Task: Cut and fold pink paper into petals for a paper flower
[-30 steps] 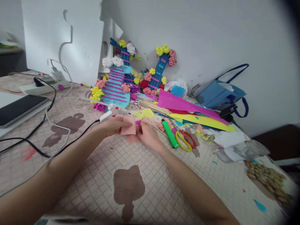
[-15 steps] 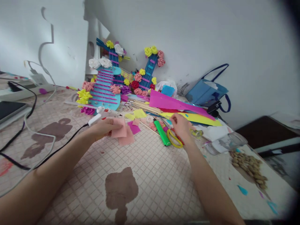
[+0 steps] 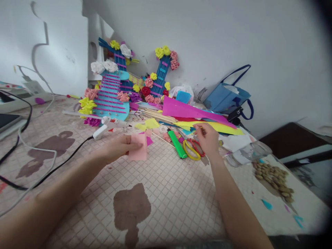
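Observation:
My left hand point(image 3: 123, 148) pinches a square of pink paper point(image 3: 138, 152) between thumb and fingers, just above the tabletop. A bit of magenta paper point(image 3: 149, 140) shows behind it. My right hand point(image 3: 209, 138) is closed in a pinch, just right of the scissors; what it holds, if anything, is too small to tell. The scissors have yellow and red handles point(image 3: 191, 152). Left of them lies a green box cutter point(image 3: 177, 144). Behind my left hand rests a white glue gun point(image 3: 114, 122) with its cord trailing left.
Paper-flower decorated panels point(image 3: 110, 97) stand against the wall. Wooden sticks point(image 3: 158, 116), a magenta sheet point(image 3: 192, 110) and yellow paper point(image 3: 212, 128) lie at the back. A blue bag point(image 3: 224, 98), a clear plastic container point(image 3: 241, 157) and peanuts point(image 3: 275, 180) are at right. Cords point(image 3: 55, 169) run along the left.
My left hand has moved slightly right with the pink paper, covering where a second pink piece lay. My right hand has shifted right, off the scissors, uncovering more of the red handle.

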Tool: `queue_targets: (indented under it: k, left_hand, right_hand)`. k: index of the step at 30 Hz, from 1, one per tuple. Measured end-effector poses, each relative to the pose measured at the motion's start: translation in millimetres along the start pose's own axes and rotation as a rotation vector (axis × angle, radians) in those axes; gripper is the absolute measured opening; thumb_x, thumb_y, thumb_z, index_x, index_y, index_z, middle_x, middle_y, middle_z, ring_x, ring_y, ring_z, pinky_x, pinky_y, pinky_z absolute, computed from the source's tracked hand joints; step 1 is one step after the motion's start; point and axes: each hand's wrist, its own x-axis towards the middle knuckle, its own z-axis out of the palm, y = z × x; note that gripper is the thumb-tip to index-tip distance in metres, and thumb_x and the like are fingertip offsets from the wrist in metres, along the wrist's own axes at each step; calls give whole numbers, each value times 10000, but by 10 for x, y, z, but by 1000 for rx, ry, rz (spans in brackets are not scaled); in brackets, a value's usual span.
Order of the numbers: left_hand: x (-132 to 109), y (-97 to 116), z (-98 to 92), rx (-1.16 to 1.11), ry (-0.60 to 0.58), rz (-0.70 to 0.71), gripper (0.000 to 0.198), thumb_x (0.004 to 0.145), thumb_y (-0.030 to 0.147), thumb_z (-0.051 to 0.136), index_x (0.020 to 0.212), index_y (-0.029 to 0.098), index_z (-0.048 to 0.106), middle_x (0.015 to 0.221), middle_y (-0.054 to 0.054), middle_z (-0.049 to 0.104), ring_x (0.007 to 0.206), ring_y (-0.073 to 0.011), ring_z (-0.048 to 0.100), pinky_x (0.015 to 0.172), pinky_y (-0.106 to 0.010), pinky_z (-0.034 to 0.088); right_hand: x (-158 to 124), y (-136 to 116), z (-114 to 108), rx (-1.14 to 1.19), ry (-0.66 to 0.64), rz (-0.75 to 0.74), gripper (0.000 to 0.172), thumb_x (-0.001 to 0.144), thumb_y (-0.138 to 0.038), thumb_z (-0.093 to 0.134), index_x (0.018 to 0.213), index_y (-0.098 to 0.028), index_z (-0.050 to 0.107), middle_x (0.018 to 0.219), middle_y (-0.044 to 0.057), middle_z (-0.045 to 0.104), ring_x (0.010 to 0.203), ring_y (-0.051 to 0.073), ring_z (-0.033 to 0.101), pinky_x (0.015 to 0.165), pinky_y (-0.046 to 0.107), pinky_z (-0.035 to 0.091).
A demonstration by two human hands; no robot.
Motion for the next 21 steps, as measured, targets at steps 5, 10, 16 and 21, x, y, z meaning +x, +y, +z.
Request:
queue_targets:
  k: [5, 10, 16, 21]
  left_hand:
    - [-57, -12, 132, -61, -84, 16, 276, 705, 425, 684, 734, 152, 659, 655, -25, 639, 551, -130, 515, 490, -223, 307]
    - [-75, 6, 190, -111, -116, 45, 271, 722, 393, 683, 821, 144, 640, 679, -15, 631, 558, -121, 506, 504, -222, 300]
    - [-65, -39, 245, -253, -105, 44, 307, 715, 371, 713, 900, 141, 631, 776, -21, 631, 644, -116, 530, 551, -213, 352]
    - [-45, -91, 324, -317, -124, -8, 341, 704, 368, 719, 914, 115, 628, 820, -57, 649, 729, -155, 589, 622, -249, 426]
  right_hand:
    - [-359, -726, 190, 527, -501, -53, 191, 903, -300, 505, 1065, -226, 575, 962, 54, 660, 816, 170, 642, 710, 312, 520]
    - [-644, -983, 357, 793, -828, 16, 296, 910, -253, 494, 1199, -245, 427, 959, 38, 632, 839, 148, 637, 716, 299, 518]
    - [-766, -961, 510, 458, -480, -246, 527, 755, -118, 610, 1228, -259, 424, 1241, 110, 441, 1136, 238, 495, 875, 410, 489]
    - [-804, -941, 508, 345, -320, -516, 322, 825, -80, 550, 1089, -261, 524, 1133, 86, 511, 1070, 220, 515, 886, 410, 466]
